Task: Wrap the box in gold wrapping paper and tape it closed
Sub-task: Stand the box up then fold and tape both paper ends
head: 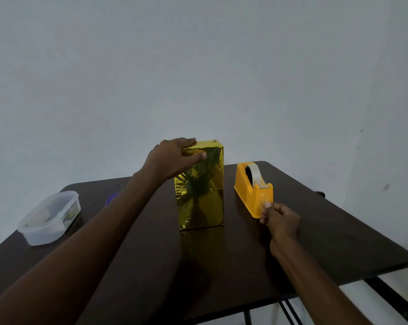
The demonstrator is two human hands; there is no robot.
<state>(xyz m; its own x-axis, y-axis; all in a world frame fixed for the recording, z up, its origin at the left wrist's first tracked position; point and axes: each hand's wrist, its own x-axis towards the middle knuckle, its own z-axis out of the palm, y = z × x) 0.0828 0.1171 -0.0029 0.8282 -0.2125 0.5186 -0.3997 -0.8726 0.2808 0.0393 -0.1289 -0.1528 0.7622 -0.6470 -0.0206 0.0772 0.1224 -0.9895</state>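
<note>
Head view: box [199,186] stands upright mid-tabletop [315,231], already sheathed in gold foil. Looks light, stiff-walled; foil slick, crease-prone, so best held at the top edges. Left hand [172,158] grips its top left corner. Right hand [281,221] pinches tape at the orange dispenser [253,191], just beside.

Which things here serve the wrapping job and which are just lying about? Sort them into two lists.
For the job:
- gold-wrapped box, standing upright, left hand gripping its top
- orange tape dispenser, right hand pinching tape at its front end

Lying about:
- clear plastic container with lid, at the table's left edge
- small blue thing behind the left forearm, unclear what
</note>
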